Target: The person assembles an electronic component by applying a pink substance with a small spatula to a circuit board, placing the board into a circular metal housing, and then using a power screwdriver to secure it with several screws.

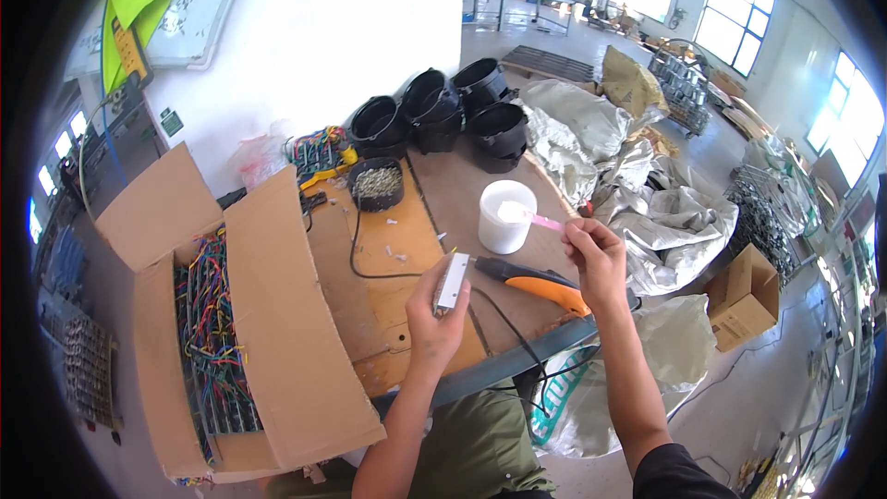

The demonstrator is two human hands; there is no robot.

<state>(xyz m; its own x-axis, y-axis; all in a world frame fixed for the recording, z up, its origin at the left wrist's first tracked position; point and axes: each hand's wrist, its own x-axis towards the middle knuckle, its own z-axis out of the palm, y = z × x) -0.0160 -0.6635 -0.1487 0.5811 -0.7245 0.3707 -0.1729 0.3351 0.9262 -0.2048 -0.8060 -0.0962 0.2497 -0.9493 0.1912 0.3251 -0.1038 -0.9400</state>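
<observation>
My left hand (434, 323) grips a small flat rectangular piece (454, 281), white on its upper face, with a bit of yellow at its far end. Between the fingers of my right hand (594, 251) is a thin pink stick (547, 223), and its far end reaches over the rim of a white plastic tub (504, 233). Something white is at the tub's mouth, but I cannot make out what it is. An orange and black corded hand tool (547, 290) lies on the table between my hands, partly below my right wrist.
At left, an open cardboard box (305, 333) holds many coloured wires (214, 323). Several black buckets (432, 102) stand along the far table edge, near a black bowl (377, 187) of small pale pieces. Silvery sacks (665, 222) and a small carton (745, 299) are at right.
</observation>
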